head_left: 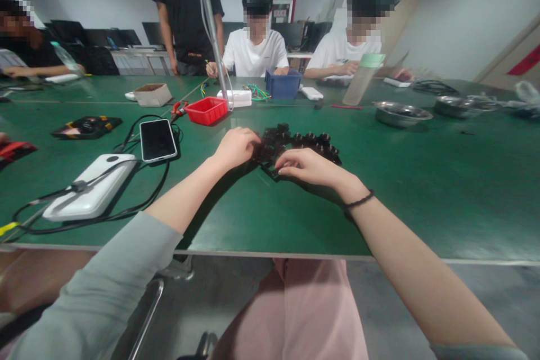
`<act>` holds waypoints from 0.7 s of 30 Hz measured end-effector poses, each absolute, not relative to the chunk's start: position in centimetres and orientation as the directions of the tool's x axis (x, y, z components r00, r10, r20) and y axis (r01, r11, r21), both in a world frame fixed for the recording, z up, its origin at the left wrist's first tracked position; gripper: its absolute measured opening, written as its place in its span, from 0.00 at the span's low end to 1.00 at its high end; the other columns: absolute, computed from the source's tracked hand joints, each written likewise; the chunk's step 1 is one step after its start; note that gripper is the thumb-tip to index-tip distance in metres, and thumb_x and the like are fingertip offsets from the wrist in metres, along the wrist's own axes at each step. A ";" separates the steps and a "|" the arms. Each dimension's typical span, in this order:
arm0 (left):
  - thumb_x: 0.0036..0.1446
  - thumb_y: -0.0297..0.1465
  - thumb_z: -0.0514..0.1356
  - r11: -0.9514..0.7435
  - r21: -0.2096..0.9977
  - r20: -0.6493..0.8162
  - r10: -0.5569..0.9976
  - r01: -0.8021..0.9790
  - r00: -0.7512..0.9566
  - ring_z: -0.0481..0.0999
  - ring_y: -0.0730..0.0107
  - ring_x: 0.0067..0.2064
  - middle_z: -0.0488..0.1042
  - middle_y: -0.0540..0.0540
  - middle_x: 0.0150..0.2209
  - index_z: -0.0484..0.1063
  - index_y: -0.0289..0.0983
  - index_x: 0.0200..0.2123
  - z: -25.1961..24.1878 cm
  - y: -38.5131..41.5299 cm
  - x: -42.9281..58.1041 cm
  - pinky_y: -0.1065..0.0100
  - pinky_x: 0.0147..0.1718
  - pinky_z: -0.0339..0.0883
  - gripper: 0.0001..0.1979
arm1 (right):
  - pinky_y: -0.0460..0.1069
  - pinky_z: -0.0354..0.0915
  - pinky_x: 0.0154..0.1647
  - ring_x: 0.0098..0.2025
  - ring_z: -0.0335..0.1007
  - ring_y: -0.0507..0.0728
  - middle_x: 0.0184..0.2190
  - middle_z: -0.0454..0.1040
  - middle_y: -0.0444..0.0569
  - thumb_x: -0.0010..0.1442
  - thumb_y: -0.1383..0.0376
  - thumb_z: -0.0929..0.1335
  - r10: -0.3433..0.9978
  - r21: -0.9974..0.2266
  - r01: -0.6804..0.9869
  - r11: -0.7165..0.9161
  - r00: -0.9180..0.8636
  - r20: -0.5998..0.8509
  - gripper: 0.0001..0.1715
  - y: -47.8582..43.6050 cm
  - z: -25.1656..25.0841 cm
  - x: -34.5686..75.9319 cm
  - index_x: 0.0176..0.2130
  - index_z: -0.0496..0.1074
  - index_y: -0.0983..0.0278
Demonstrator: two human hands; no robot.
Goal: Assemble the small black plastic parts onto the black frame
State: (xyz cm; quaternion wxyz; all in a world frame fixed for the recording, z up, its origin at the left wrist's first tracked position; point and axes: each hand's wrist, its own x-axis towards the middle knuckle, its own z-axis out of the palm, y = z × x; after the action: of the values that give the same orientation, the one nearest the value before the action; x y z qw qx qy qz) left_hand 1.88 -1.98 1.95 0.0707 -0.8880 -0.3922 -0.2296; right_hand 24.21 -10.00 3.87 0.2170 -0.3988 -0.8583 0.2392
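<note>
A black plastic part (306, 143) with rows of round knobs lies on the green table (422, 202) in front of me. My left hand (236, 146) is curled into a loose fist on its left end, fingers pressed against it. My right hand (310, 169) rests on its near edge, fingers bent and fingertips pinching the black piece. A dark band circles my right wrist.
A phone (157, 139), a white power bank (90, 185) and black cables lie at left. A red tray (206, 110), blue bin (282, 84), cardboard box (152, 94), bottle (361, 79) and metal bowls (400, 114) stand farther back. Several people sit or stand along the far edge.
</note>
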 end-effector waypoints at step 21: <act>0.57 0.32 0.62 -0.789 0.244 0.413 0.610 0.563 0.676 0.77 0.61 0.49 0.80 0.44 0.44 0.76 0.38 0.38 1.9 0.3 -0.2 0.58 0.52 0.68 0.06 | 0.48 0.69 0.38 0.35 0.76 0.54 0.35 0.80 0.50 0.59 0.66 0.69 0.802 -0.600 0.582 0.549 -0.570 0.180 0.07 -9.9 3.8 24.4 0.37 0.76 0.65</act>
State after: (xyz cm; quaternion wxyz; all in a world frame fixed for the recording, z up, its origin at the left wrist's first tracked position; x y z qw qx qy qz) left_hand -0.24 0.26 1.93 -0.0481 -0.9142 -0.3209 -0.2428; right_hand 24.37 -9.93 3.84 0.2233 -0.4065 -0.8511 0.2459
